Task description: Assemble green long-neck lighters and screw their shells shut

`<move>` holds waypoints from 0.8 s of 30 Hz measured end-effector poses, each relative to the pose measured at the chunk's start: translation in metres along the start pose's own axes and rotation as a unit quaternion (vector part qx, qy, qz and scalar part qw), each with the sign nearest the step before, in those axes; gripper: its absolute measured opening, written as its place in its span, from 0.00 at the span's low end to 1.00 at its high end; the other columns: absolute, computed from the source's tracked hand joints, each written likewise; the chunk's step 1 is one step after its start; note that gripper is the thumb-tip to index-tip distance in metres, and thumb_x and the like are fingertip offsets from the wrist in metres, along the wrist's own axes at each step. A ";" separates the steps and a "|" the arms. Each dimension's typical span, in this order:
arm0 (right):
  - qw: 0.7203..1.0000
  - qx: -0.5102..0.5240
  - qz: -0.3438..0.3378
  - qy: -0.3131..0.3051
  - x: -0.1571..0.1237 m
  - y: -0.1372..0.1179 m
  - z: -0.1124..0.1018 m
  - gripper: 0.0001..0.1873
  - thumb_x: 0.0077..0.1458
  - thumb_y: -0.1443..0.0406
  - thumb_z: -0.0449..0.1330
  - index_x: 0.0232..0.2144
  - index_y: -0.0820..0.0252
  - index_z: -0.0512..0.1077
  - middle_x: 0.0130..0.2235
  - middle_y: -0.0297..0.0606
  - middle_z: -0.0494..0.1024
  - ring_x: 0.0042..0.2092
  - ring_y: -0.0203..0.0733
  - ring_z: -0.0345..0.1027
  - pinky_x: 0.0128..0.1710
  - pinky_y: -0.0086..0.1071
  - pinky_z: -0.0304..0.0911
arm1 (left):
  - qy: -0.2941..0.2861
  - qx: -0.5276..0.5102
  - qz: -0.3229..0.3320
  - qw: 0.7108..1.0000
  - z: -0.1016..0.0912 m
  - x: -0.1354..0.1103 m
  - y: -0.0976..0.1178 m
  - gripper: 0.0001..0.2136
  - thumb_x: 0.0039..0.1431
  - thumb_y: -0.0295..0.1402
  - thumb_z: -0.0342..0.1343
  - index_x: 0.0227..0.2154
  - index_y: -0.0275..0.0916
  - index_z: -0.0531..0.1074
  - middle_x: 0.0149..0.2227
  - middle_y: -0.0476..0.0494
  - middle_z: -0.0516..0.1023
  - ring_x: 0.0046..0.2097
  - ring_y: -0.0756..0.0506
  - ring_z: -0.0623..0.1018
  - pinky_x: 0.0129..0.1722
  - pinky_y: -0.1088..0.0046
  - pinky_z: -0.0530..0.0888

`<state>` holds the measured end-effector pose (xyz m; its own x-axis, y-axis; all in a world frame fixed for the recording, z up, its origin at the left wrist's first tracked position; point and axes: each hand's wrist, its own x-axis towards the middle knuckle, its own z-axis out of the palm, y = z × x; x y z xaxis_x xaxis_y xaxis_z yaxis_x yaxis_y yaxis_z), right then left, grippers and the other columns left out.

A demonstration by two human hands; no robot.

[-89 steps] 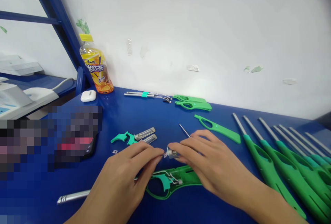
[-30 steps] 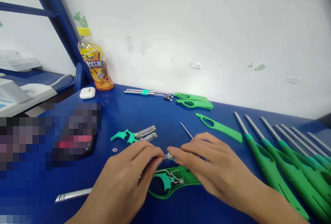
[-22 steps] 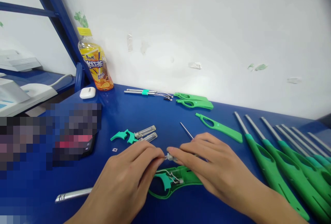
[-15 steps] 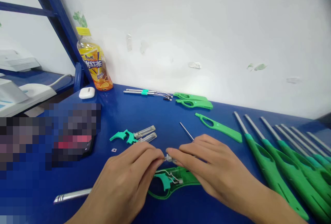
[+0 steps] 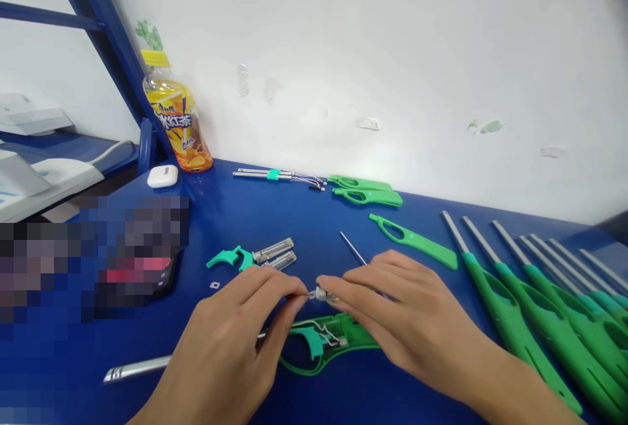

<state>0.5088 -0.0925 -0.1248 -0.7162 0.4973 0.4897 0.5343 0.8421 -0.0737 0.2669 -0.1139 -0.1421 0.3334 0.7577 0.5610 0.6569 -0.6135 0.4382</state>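
Observation:
Thumb and finger of my left hand (image 5: 240, 333) pinch a tiny part at the end of a small clear lighter fuel tank (image 5: 321, 293). My right hand (image 5: 402, 320) grips that tank, its pale end pointing left and most of it hidden by the fingers. Below both hands lies an opened green lighter shell (image 5: 356, 333) with a teal trigger (image 5: 310, 341) and white wires (image 5: 324, 330) inside. A silver lighter tube (image 5: 137, 369) sticks out to the left from under my left hand.
Two clear fuel tanks (image 5: 273, 250) and teal triggers (image 5: 224, 257) lie behind my left hand. A thin metal rod (image 5: 352, 247) is behind my right. Green shell halves (image 5: 417, 240), wired tubes (image 5: 275, 175), several assembled lighters (image 5: 520, 320), a phone (image 5: 169, 278) and a drink bottle (image 5: 179, 118) surround them.
My left fingertips have drawn slightly left from the tank, so a small gap with the tiny part shows between the hands. The view has shifted slightly.

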 end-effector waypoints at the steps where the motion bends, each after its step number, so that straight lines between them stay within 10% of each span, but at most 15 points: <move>1: 1.000 0.000 -0.002 0.001 0.000 0.000 0.001 0.20 0.66 0.77 0.59 0.57 0.61 0.74 0.43 0.35 0.82 0.38 0.40 0.71 0.40 0.36 0.59 | 0.000 -0.001 0.004 1.000 0.000 0.000 0.000 0.08 0.73 0.26 0.53 0.42 0.47 0.73 0.38 0.55 0.81 0.38 0.48 0.83 0.38 0.71 0.76; 13: 1.000 -0.009 -0.009 -0.007 -0.001 -0.003 -0.001 0.22 0.65 0.79 0.56 0.57 0.62 0.73 0.41 0.36 0.82 0.35 0.40 0.69 0.39 0.37 0.59 | -0.020 0.042 0.050 0.998 -0.003 0.001 -0.001 0.10 0.75 0.26 0.48 0.45 0.46 0.73 0.38 0.51 0.83 0.35 0.46 0.84 0.29 0.71 0.78; 24: 1.000 -0.018 0.015 -0.015 -0.002 -0.001 -0.008 0.11 0.75 0.68 0.55 0.55 0.61 0.74 0.39 0.33 0.83 0.38 0.41 0.74 0.47 0.41 0.58 | -0.136 0.161 0.087 0.974 -0.049 -0.032 -0.032 0.19 0.68 0.29 0.54 0.56 0.56 0.78 0.51 0.54 0.86 0.49 0.41 0.86 0.52 0.64 0.83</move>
<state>0.5137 -0.0959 -0.1191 -0.7126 0.5279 0.4622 0.5702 0.8195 -0.0569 0.2021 -0.1289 -0.1395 0.5966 0.7063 0.3810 0.7377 -0.6696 0.0861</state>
